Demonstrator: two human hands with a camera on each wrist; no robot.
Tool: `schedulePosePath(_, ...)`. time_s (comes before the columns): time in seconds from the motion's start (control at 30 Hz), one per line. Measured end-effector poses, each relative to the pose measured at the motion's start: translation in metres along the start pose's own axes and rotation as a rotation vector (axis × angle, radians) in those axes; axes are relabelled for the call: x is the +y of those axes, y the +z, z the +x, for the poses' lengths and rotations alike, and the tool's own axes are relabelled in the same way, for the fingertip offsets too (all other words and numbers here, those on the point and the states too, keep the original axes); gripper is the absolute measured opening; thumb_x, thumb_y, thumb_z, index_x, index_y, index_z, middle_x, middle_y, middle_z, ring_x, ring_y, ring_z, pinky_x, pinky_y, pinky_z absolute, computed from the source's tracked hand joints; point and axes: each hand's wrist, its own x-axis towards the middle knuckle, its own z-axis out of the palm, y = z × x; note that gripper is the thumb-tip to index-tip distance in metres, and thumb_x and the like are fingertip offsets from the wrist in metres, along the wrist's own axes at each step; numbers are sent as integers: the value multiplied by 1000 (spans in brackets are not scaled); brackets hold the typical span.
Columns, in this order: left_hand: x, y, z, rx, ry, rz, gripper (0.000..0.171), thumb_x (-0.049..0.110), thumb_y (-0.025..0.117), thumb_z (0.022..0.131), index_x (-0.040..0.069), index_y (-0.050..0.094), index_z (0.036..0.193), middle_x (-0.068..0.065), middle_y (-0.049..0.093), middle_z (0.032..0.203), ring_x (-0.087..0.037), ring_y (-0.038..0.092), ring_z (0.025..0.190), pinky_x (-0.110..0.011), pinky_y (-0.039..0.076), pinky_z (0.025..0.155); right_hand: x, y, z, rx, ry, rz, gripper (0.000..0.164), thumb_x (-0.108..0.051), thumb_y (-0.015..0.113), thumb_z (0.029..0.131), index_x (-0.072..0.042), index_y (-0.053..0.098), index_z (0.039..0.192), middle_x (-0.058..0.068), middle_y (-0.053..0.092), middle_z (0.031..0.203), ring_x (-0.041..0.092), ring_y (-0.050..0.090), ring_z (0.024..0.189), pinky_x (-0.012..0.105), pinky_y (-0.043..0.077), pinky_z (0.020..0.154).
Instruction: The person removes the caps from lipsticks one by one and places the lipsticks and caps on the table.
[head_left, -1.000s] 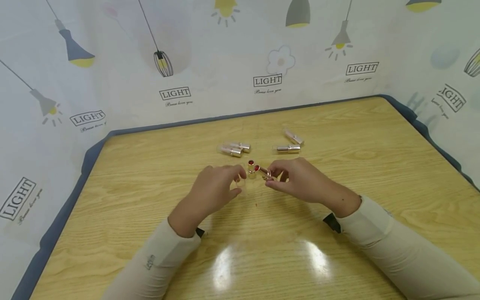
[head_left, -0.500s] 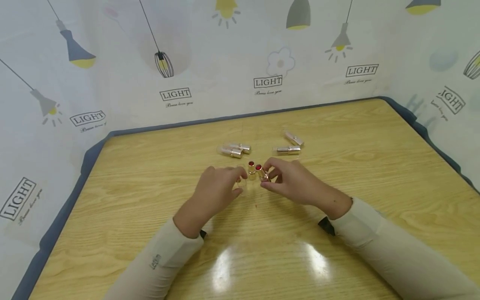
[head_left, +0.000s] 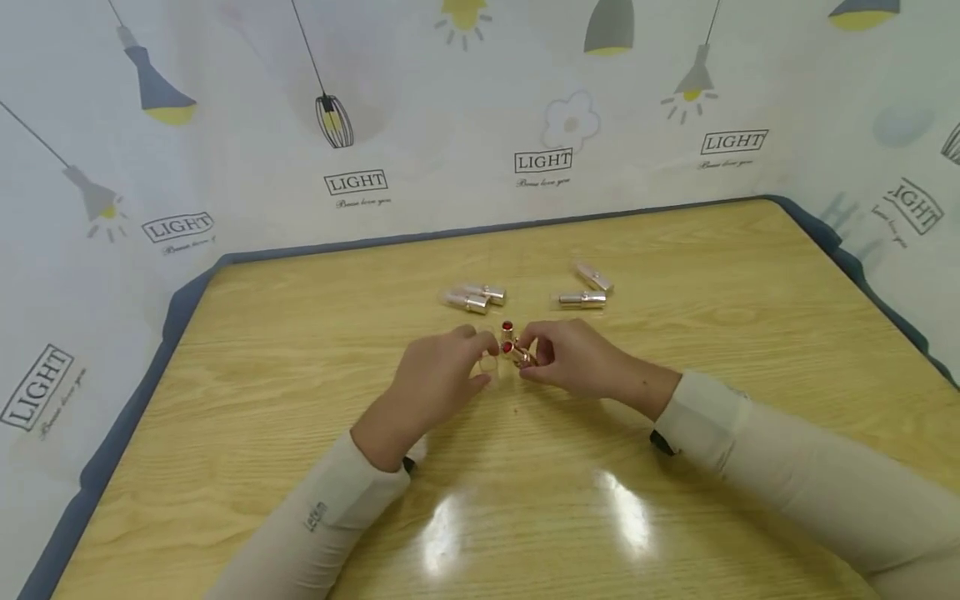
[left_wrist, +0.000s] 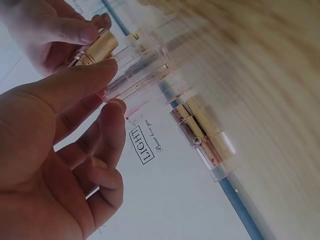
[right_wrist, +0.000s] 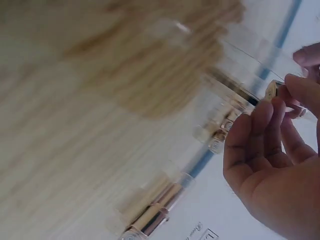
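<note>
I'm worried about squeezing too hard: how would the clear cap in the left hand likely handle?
The clear cap is probably stiff, as its sides look straight between the pinching left hand's thumb and finger. It's likely light, since its see-through walls look thin. Its smooth, glossy surface may make it slippery.

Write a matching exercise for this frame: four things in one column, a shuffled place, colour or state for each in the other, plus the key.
1. clear cylinder
2. tilted red-ended tube
3. sleeves
4. table

A. off-white
B. held by the right hand
C. yellowish wood grain
D. pinched by the left hand

Pairs: 1-D, 2-B, 3-A, 4-C
</note>
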Motion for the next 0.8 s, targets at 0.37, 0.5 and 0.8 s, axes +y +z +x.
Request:
schedulePosePath(0.37, -2, 0, 0, -4, -42, -16, 31, 25, 82, 85, 22, 69, 114, 1, 66, 97, -12, 62, 70, -27, 45, 51, 9, 7, 9, -76, 42, 34, 25, -12, 79, 86, -5, 68, 107, 2, 72, 90, 9, 66, 78, 25, 55, 72)
schedulePosePath(0.5, -3, -1, 1, -7, -49, -27, 32, 24, 82, 85, 22, 69, 114, 1, 66, 96, -13, 63, 72, -28, 45, 52, 7, 11, 11, -48, 37, -6, 27, -13, 80, 84, -3, 68, 107, 2, 71, 87, 9, 64, 75, 26, 54, 71)
schedulePosePath(0.8, -6, 0, 1, -2, -52, -26, 32, 25, 82, 84, 22, 69, 113, 2, 66, 96, -12, 65, 73, -28, 45, 52, 2, 15, 14, -39, 62, -45, 24, -15, 80, 85, -3, 68, 103, 1, 69, 79, 9, 60, 69, 25, 50, 67)
